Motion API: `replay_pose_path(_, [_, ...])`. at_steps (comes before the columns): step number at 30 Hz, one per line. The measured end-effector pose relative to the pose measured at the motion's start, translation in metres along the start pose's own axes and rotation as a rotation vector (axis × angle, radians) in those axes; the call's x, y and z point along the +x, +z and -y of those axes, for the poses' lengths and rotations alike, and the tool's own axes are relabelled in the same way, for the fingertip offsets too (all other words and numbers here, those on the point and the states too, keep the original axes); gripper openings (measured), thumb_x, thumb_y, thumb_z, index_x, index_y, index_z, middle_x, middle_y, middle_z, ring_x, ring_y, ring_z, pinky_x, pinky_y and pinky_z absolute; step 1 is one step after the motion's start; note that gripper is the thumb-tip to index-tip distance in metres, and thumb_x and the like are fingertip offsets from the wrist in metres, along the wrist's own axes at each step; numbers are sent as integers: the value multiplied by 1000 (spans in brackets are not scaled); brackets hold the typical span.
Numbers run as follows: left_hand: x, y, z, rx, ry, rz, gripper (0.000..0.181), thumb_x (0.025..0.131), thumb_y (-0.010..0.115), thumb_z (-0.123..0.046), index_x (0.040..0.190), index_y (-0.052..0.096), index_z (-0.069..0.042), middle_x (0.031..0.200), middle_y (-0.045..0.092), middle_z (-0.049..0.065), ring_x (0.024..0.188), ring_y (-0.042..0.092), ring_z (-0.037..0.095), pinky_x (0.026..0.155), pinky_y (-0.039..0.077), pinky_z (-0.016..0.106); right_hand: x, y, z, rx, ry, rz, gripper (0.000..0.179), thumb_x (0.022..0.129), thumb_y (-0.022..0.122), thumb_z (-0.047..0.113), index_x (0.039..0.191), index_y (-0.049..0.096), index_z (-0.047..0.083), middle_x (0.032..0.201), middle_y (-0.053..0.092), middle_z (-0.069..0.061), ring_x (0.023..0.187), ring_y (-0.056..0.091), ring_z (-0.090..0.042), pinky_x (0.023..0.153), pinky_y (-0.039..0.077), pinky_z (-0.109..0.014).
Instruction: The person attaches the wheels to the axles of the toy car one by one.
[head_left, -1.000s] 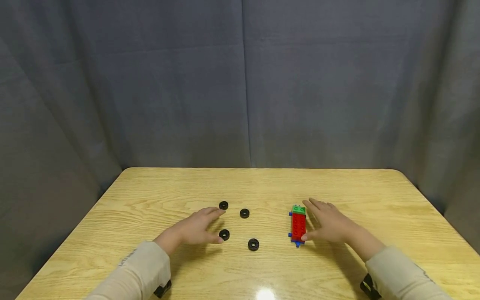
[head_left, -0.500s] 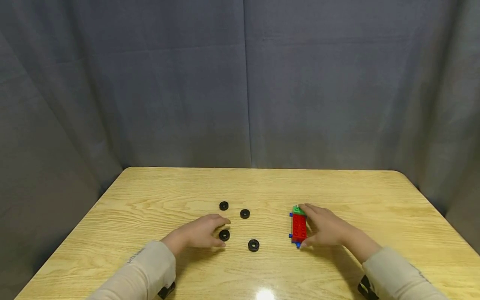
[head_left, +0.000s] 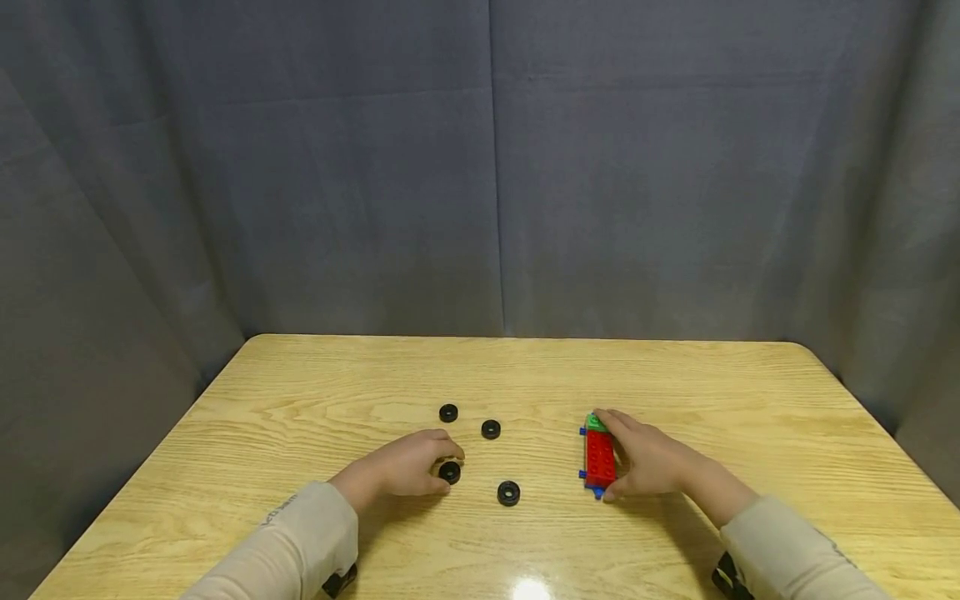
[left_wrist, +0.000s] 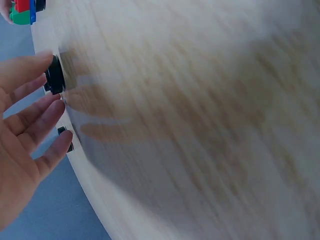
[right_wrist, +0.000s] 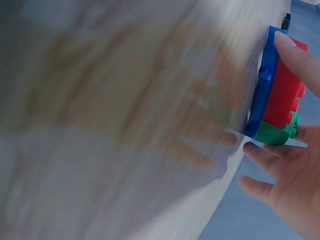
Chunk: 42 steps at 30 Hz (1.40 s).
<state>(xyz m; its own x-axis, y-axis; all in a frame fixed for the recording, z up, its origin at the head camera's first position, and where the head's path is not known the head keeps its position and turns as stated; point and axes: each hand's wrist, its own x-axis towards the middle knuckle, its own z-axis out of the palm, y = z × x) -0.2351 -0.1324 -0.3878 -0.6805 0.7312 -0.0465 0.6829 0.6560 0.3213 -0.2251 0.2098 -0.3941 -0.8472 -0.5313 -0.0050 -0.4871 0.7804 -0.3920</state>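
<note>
Left hand (head_left: 405, 468) pinching black wheel (head_left: 449, 472); right hand (head_left: 647, 459) gripping brick car (head_left: 597, 455).

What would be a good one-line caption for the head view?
Left hand grips a black wheel; right hand holds the red brick car body.

left hand (head_left: 405, 467) closed onto black wheel (head_left: 449, 472), right hand (head_left: 645, 458) gripping brick car (head_left: 598, 455)
</note>
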Motion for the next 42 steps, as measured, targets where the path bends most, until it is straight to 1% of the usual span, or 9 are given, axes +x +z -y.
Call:
replay_pose_path(4, [0,0,-1,-14,5,-7,31,74,67,-13,104,59,-7,96,51,-1,85,49,11,78,42,25,0,0,1,38,14,11,107,57,78,39,134,16,-3,132,24,-25,109,39,-40,87,35,-48])
replay_pose_path(10, [0,1,-2,-18,9,-11,30,73,67,-11,102,60,-7,95,51,-2,81,49,10,75,42,23,1,-1,3,77,31,21,106,57,80,33,134,16,-4,132,24,-25,111,37,-39,87,35,-47])
replay_pose_path(15, [1,1,-1,-4,8,-14,29,73,66,-10,102,60,-8,93,50,-3,79,47,8,74,42,23,2,-3,5,75,25,14,106,56,81,30,134,18,-5,129,29,-21,109,40,-34,87,36,-45])
replay_pose_path(19, [0,1,-1,7,15,-18,28,73,66,-9,101,61,-8,91,50,-3,80,48,8,74,42,23,2,-4,5,93,11,10,106,56,81,29,133,17,-6,126,32,-20,106,42,-32,86,37,-43])
replay_pose_path(22, [1,1,-2,7,20,-18,27,74,66,-9,101,61,-8,91,50,-3,81,48,8,74,42,23,2,-4,5,95,6,7,106,56,81,29,132,18,-7,127,31,-22,108,41,-33,87,36,-44])
replay_pose_path(26, [2,1,-3,5,24,-20,26,75,65,-8,100,61,-8,90,49,-2,78,47,8,72,42,22,2,-4,3,99,-5,-5,104,55,82,26,131,19,-9,127,30,-25,111,37,-36,89,34,-46])
replay_pose_path(31, [2,0,-3,18,27,-20,25,75,66,-9,99,61,-7,92,50,-1,80,48,10,73,42,24,3,-3,3,108,-14,-6,102,55,82,24,130,20,-9,127,30,-26,112,35,-37,90,33,-46])
replay_pose_path(37, [1,0,-4,30,7,-14,22,77,65,-13,97,60,-8,89,50,-1,76,47,10,69,42,24,4,-3,3,93,-20,-10,99,55,81,21,129,22,-10,123,34,-25,106,41,-34,86,37,-44])
replay_pose_path(42, [0,1,-4,15,-8,-12,24,77,65,-16,99,59,-7,87,50,-1,71,45,10,65,41,23,4,-2,4,85,-26,-17,98,56,81,19,129,22,-9,123,34,-23,106,41,-33,86,37,-43])
